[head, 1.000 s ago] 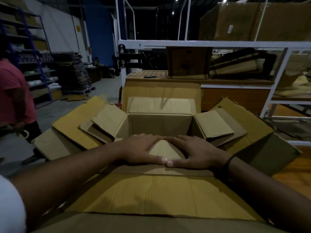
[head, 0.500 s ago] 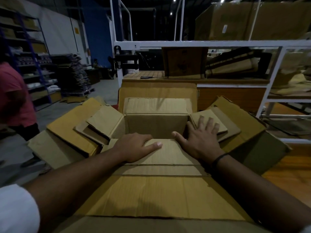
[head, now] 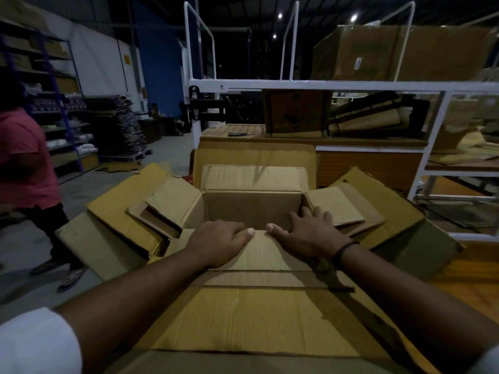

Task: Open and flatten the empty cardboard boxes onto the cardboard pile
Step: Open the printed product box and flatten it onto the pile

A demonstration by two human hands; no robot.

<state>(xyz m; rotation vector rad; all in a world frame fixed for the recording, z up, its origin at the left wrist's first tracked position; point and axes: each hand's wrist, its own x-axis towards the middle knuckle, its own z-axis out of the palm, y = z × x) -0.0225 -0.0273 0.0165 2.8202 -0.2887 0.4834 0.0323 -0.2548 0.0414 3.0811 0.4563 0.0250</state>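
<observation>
The step in hand looks like opening, with the flattening not yet begun. The small cardboard box (head: 251, 211) stands upright, its dark cavity just beyond the fingertips of both hands and its four flaps folded outward.

The left hand (head: 220, 242) lies on the near flap (head: 262, 255). Its fingers (head: 228, 229) curl down over the flap's far edge into the cavity, thumb on top, so it grips that flap. The right hand (head: 310, 236) is just beside it, the two thumb tips near each other but apart. Its fingers are spread wide and fairly straight across the box's right inner corner, touching the right flap (head: 337, 209) and holding nothing. The left flap (head: 172, 201) lies out past the left knuckles, and the far flap (head: 253, 178) lies across the cavity from the fingertips.

Under the wrists and forearms spread the bigger flaps of a larger box (head: 256, 319). I cannot tell whether the small box sits inside it or only on top of it.

The small box's walls stand square, so the next move probably calls for both hands to leave the flaps, take opposite walls or corners and push them together. The bottom seam may need breaking first, but it is hidden in the dark.

A stack of flattened cardboard (head: 118, 125) stands well beyond the left fingers and may be the pile. A person in a red shirt (head: 24, 163) stands off to that side.
</observation>
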